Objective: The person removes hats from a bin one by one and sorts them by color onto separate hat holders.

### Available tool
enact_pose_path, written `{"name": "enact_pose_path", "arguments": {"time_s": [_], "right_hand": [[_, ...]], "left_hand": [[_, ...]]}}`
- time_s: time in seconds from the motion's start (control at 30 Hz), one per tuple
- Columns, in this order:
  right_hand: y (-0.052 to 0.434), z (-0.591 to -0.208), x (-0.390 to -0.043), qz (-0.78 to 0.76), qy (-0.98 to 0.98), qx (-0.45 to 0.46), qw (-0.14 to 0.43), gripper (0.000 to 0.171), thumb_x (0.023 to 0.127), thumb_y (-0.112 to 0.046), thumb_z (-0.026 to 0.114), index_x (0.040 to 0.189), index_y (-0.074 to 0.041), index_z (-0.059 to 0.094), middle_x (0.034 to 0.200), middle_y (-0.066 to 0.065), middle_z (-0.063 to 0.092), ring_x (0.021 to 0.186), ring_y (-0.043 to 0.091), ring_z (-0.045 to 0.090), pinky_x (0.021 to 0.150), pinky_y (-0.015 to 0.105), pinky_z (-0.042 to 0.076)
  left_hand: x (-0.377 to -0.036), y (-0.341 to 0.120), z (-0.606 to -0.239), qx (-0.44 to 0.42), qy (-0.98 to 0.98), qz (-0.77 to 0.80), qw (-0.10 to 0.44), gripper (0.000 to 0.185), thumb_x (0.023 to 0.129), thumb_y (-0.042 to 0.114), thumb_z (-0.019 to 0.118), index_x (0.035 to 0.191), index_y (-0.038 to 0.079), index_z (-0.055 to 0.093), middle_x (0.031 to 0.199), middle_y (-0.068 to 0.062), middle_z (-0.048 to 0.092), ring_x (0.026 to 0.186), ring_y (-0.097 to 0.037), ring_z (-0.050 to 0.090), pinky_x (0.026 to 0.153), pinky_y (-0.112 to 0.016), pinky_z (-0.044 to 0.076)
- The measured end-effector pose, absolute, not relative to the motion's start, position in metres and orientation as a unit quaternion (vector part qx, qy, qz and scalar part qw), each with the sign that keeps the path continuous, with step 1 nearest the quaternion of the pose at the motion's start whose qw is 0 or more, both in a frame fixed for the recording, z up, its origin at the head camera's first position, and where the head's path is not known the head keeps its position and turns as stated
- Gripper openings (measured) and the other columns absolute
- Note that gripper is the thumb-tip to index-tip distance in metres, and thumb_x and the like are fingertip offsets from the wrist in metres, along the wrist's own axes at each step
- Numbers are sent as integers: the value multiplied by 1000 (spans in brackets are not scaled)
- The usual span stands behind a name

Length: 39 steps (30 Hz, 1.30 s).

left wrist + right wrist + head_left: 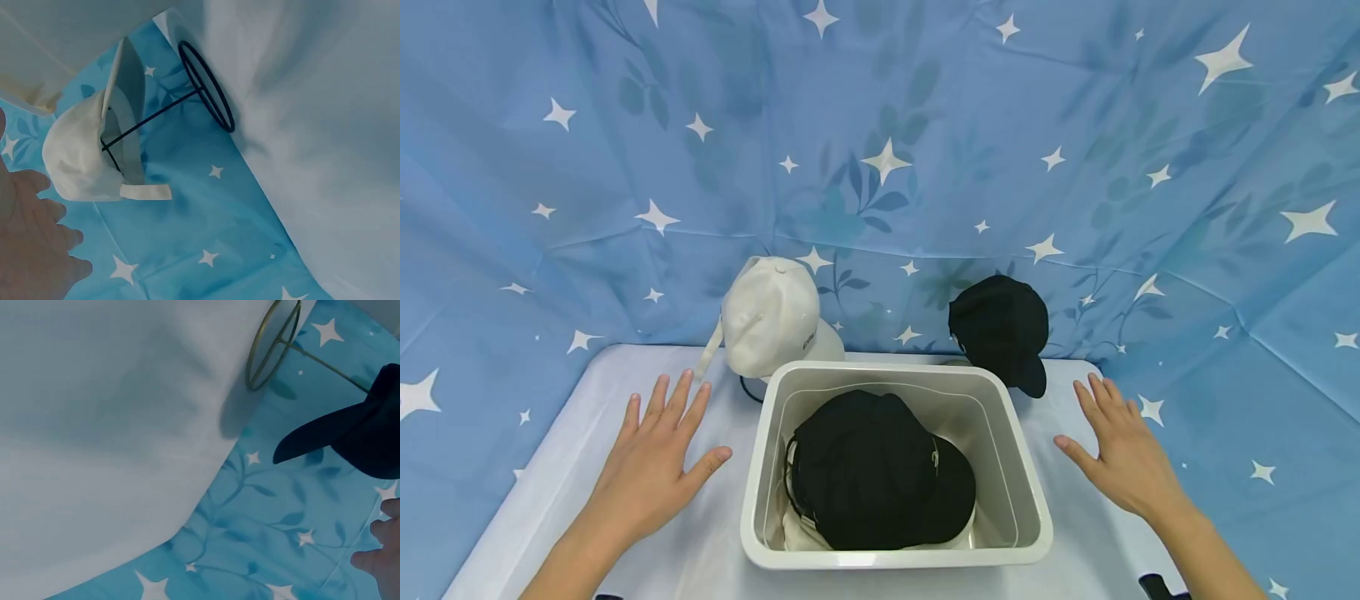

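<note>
Fingers spread, my left hand (655,462) is held over the table to the left of a pale plastic bin (898,560), touching nothing. To the bin's right my right hand (1123,450) is likewise spread and holds nothing. Inside the bin a black cap (872,475) lies on top of cream-coloured fabric (801,533), mostly hidden beneath it. Behind the bin on the left, a white cap (78,147) hangs on a black wire stand (156,115) with a round base. Another black cap (1000,329) sits at the back right, on a brass-coloured wire stand (275,344).
A white cloth covers the table (700,542). Behind it hangs a blue curtain (880,208) with white stars and leaves. Dark objects, cut off by the frame, show at the front edge near the right forearm (1153,586) and the left forearm.
</note>
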State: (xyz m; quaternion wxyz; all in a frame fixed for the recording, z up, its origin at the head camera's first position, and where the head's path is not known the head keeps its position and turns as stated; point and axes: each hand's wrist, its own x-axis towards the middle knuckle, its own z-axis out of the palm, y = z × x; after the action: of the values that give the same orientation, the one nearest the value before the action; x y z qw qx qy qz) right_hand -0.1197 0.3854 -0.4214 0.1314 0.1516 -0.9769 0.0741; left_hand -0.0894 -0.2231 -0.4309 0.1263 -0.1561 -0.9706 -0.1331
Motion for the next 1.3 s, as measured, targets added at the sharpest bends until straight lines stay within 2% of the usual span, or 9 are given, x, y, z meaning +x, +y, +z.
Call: {"name": "enact_pose_path", "arguments": {"time_s": [0.17, 0.4, 0.5, 0.6, 0.77, 0.93, 1.1, 1.23, 1.3], "right_hand": [[370, -409, -117, 73, -973, 165, 143, 89, 100, -48, 65, 165, -2, 25, 169, 26, 24, 161, 34, 7, 126, 56, 2], [357, -400, -116, 93, -965, 190, 152, 86, 99, -45, 67, 165, -5, 29, 169, 22, 28, 159, 37, 20, 128, 39, 2], [350, -395, -113, 108, -963, 196, 150, 87, 98, -45, 69, 166, -7, 28, 169, 19, 29, 157, 37, 23, 128, 40, 8], [342, -391, -111, 126, -959, 205, 148, 88, 97, -43, 71, 166, -10, 28, 170, 17, 30, 156, 37, 26, 127, 47, 17], [326, -384, -111, 140, -950, 232, 155, 89, 95, -44, 73, 166, -12, 31, 170, 14, 30, 156, 35, 28, 122, 54, 28], [312, -379, -112, 142, -941, 261, 163, 90, 95, -48, 72, 166, -11, 32, 171, 12, 29, 157, 34, 28, 124, 48, 25], [298, -376, -113, 141, -933, 285, 170, 89, 96, -54, 68, 166, -12, 31, 170, 12, 31, 156, 34, 29, 126, 40, 19], [288, -374, -115, 153, -923, 309, 170, 87, 98, -57, 63, 166, -11, 32, 170, 13, 31, 156, 31, 29, 125, 28, 10], [282, -374, -116, 158, -919, 320, 169, 86, 100, -60, 59, 165, -10, 32, 170, 13, 31, 157, 30, 29, 124, 25, 9]], "left_hand": [[-87, -216, -424, -174, -963, -145, 147, 84, 103, 54, 58, 164, 3, 32, 172, -22, 16, 160, -40, 0, 124, -58, -8], [-83, -209, -415, -209, -949, -164, 171, 85, 101, 52, 62, 164, 3, 32, 173, -18, 18, 162, -29, -3, 126, -52, -5], [-82, -206, -413, -224, -940, -176, 188, 88, 99, 53, 65, 164, 4, 31, 174, -14, 15, 162, -29, 2, 127, -47, -3], [-82, -202, -413, -234, -931, -192, 203, 90, 97, 55, 66, 165, 7, 30, 175, -9, 13, 162, -28, 6, 128, -43, -1], [-81, -196, -418, -253, -916, -219, 222, 90, 98, 61, 61, 165, 10, 32, 175, -9, 17, 161, -30, 13, 128, -42, 2], [-80, -190, -424, -263, -910, -234, 221, 91, 96, 62, 63, 166, 13, 32, 174, -10, 19, 161, -30, 15, 128, -40, 2], [-80, -187, -430, -275, -905, -243, 217, 94, 90, 50, 73, 166, 14, 33, 172, -14, 24, 161, -28, 15, 127, -38, 2], [-81, -185, -434, -291, -895, -260, 214, 90, 88, 40, 75, 164, 11, 37, 171, -16, 27, 160, -30, 18, 127, -39, 4], [-82, -184, -436, -297, -890, -272, 213, 87, 87, 37, 74, 163, 10, 39, 171, -16, 27, 159, -34, 21, 128, -40, 4]]}}
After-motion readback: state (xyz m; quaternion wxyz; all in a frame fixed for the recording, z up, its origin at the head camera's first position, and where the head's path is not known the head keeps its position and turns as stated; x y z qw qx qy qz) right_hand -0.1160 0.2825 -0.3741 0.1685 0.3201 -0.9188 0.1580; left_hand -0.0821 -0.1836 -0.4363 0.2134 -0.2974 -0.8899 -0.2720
